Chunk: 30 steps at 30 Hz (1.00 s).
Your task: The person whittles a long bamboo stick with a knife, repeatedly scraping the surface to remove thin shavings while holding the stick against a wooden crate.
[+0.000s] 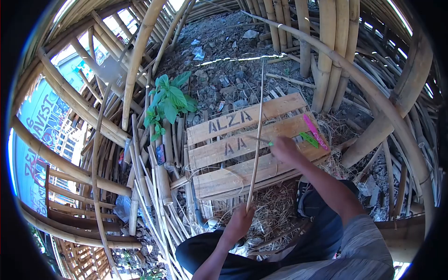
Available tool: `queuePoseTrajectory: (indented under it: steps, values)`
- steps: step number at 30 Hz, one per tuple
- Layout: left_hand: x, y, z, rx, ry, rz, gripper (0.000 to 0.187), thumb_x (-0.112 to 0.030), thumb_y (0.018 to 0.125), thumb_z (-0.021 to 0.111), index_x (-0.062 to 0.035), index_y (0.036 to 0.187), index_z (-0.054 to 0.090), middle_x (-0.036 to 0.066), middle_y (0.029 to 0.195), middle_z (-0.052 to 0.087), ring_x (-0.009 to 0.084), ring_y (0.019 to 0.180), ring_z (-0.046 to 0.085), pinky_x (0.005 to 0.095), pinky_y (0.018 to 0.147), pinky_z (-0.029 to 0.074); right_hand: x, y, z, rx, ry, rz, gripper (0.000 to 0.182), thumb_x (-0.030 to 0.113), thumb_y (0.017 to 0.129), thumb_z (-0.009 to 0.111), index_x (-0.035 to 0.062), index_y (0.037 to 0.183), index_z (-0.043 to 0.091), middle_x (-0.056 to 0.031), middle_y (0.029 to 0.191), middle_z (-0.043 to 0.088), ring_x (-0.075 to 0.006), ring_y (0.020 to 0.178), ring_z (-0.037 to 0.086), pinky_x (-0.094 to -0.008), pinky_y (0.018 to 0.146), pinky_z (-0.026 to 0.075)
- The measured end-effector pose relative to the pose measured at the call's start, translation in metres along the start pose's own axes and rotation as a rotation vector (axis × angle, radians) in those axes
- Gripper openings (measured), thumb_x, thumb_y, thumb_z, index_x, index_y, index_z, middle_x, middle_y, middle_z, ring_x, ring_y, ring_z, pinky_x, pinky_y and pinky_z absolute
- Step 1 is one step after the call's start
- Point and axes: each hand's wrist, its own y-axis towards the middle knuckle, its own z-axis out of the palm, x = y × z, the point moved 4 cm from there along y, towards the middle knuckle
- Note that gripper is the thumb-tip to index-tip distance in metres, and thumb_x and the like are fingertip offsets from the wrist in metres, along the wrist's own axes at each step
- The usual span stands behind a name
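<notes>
My left hand (239, 223) is closed around the lower end of a long thin bamboo strip (259, 126), which rises across the crate toward the rubble. My right hand (285, 152) grips a small knife (259, 139) with a bit of green at its handle; its blade points left and overlaps the strip in this view. Below both is a wooden slatted crate (224, 154) marked with black letters. On its right end lie a pink lettered strip-shaped thing (316, 133) and a green flat piece (309, 139), close to my right hand.
Several bamboo poles (336, 56) frame the space. A leafy green plant (169, 100) grows left of the crate, above a phone-like object (161, 154). Cut bamboo sticks (158, 210) lie at the left. Shavings (275, 205) cover the ground before my legs, with rubble (224, 79) behind.
</notes>
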Motion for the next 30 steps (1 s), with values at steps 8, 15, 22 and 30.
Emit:
queuePoseTrajectory:
  steps: [8,15,22,30]
  values:
    - [0.009,0.019,-0.013,-0.002,-0.02,-0.079,0.029,-0.024,0.091,0.05,0.0053,0.086,0.047,0.029,0.076,0.054,0.0471,0.075,0.053,0.0478,0.064,0.041,0.059,-0.074,0.033,0.139,-0.005,-0.413,0.026,0.023,0.077,0.059,-0.0021,0.07,0.063,-0.0223,0.067,0.061,-0.0371,0.068,0.063,-0.0446,0.063,0.051]
    - [0.003,0.026,-0.013,-0.042,-0.044,-0.029,0.025,-0.022,0.091,0.05,0.0025,0.087,0.047,0.024,0.062,0.052,0.0429,0.06,0.051,0.0451,0.055,0.04,0.046,-0.029,0.018,0.032,-0.022,-0.257,0.021,0.019,0.071,0.06,-0.0013,0.07,0.064,-0.0229,0.067,0.061,-0.038,0.07,0.063,-0.045,0.064,0.051]
    - [0.007,0.032,-0.007,0.03,-0.164,-0.177,0.026,-0.022,0.093,0.048,0.003,0.085,0.046,0.019,0.058,0.05,0.0309,0.052,0.049,0.0422,0.053,0.038,0.052,-0.032,0.015,0.043,0.04,-0.247,0.022,0.019,0.071,0.06,-0.0016,0.066,0.064,-0.0221,0.065,0.061,-0.038,0.065,0.063,-0.0454,0.063,0.051]
    - [0.02,0.021,0.008,-0.004,-0.134,-0.089,0.026,-0.021,0.093,0.049,0.0027,0.083,0.045,0.014,0.055,0.046,0.0232,0.049,0.044,0.039,0.05,0.036,0.015,-0.011,0.014,0.077,-0.011,-0.099,0.018,0.017,0.075,0.058,0.0001,0.07,0.062,-0.0192,0.069,0.063,-0.0311,0.061,0.063,-0.0418,0.058,0.051]
